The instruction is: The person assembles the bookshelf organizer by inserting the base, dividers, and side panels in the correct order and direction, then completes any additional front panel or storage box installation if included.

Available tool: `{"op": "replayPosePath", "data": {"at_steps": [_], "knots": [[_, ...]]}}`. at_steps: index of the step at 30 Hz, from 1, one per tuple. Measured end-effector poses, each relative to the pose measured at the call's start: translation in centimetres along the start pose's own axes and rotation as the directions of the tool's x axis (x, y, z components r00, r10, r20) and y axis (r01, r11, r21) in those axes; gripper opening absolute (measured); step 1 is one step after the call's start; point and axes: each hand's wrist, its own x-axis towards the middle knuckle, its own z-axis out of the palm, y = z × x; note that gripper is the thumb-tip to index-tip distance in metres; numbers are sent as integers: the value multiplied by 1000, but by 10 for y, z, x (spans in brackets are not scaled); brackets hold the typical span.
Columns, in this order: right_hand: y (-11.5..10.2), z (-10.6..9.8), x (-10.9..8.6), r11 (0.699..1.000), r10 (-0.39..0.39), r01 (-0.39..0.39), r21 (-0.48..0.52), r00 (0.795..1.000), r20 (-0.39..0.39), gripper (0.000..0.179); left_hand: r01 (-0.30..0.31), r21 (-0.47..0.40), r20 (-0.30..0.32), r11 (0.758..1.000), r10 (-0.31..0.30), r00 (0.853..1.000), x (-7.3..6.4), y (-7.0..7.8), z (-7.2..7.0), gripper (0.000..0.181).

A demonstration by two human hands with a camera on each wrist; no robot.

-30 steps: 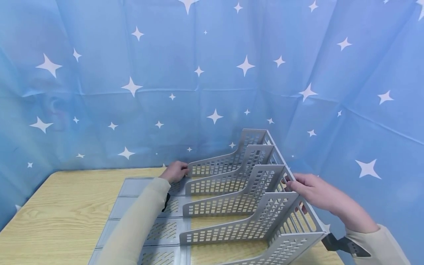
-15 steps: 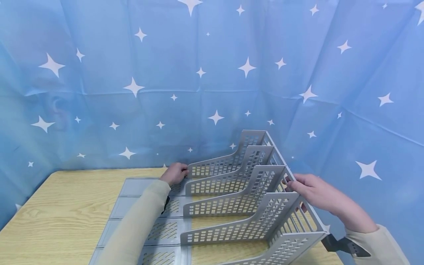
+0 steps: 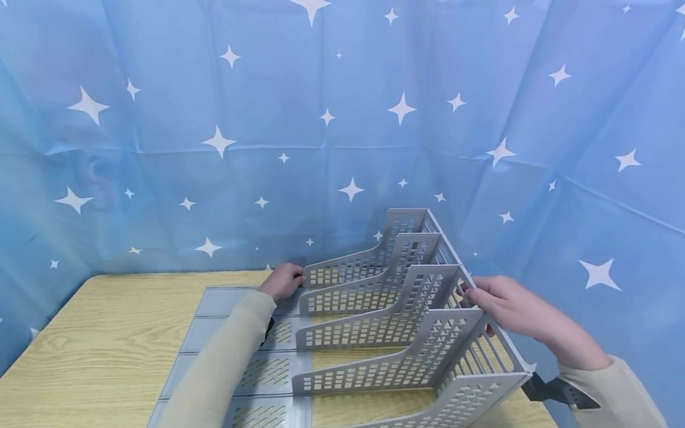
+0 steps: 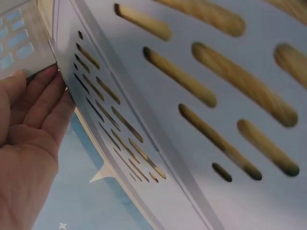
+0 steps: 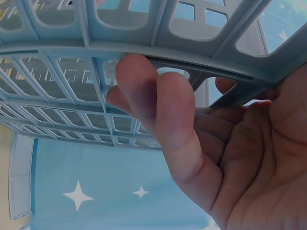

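Observation:
A grey plastic file rack with several perforated dividers stands on the table, its slatted back toward the right. A flat slotted base panel of the same grey extends from its left side. My left hand grips the low front corner of the farthest divider; in the left wrist view, the thumb and fingers close on that corner beside the slotted panel. My right hand holds the slatted back near its top edge. Its fingers curl through the openings in the right wrist view.
The wooden table shows bare grain left of the panel and between the dividers. A blue curtain with white stars hangs right behind the table and along its right side. The nearest divider runs out of the bottom of the head view.
The rack's upper back has shifted very slightly up and left, and my right hand has risen a little with it. My left hand stays at the same corner.

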Motion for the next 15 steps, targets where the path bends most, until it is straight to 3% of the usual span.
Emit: {"op": "replayPosePath", "data": {"at_steps": [5, 7, 11, 13, 15], "knots": [[-6, -2, 0, 1000, 18, -18, -13, 1000, 0, 29, -4, -54, 0, 999, 4, 1000, -6, 0, -4, 16], [-8, -3, 0, 1000, 22, -22, -8, 1000, 8, 29, 24, -96, -1, 995, -25, 1000, -14, -3, -10, 17], [-7, -1, 1, 999, 32, -32, 1, 999, 22, 29, 170, -67, -23, 983, -172, 985, -43, -12, -41, 37], [-8, -1, 2, 999, 39, -39, -3, 999, 26, 30, 262, 24, -45, 965, -261, 964, -63, -20, -59, 29], [-9, -2, 2, 999, 35, -35, -8, 999, 31, 30, 342, 144, -38, 928, -340, 939, -85, -29, -72, 26]]}}
